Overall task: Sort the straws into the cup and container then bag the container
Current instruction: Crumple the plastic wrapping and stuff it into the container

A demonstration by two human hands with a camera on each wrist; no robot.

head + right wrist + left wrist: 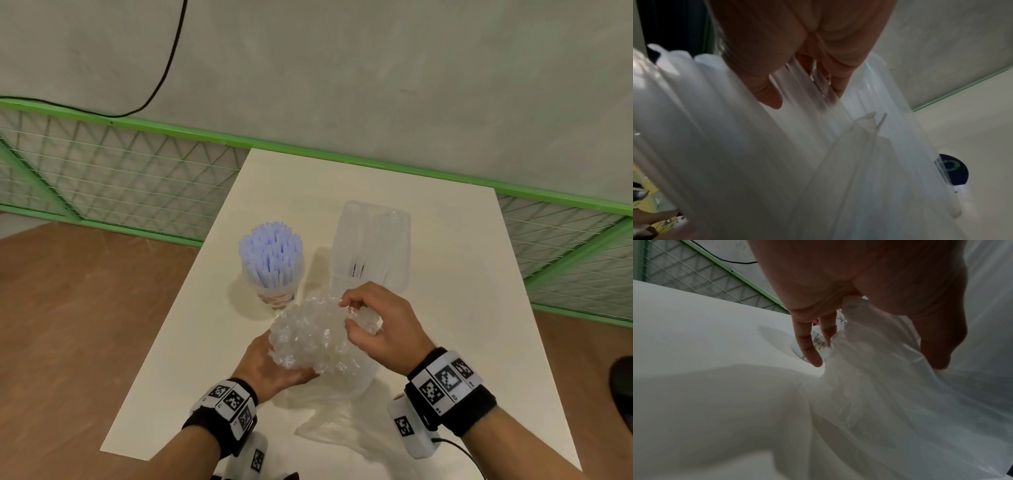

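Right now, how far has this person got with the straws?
Looks done: blue straws stand in the patterned cup. In hand: left hand and right hand grip a bundle of clear straws. Left: fill the clear plastic container, then bag it.

Nothing here is reading cleanly. The cup (pixel 819 344) is showing cursive printing and a barcode-like strip in the left wrist view, too blurred to make out. A green recycling arrow sign is showing on a dark round sticker (pixel 953 168) in the right wrist view. The wristbands (pixel 445 380) are carrying square black-and-white code markers, no words.
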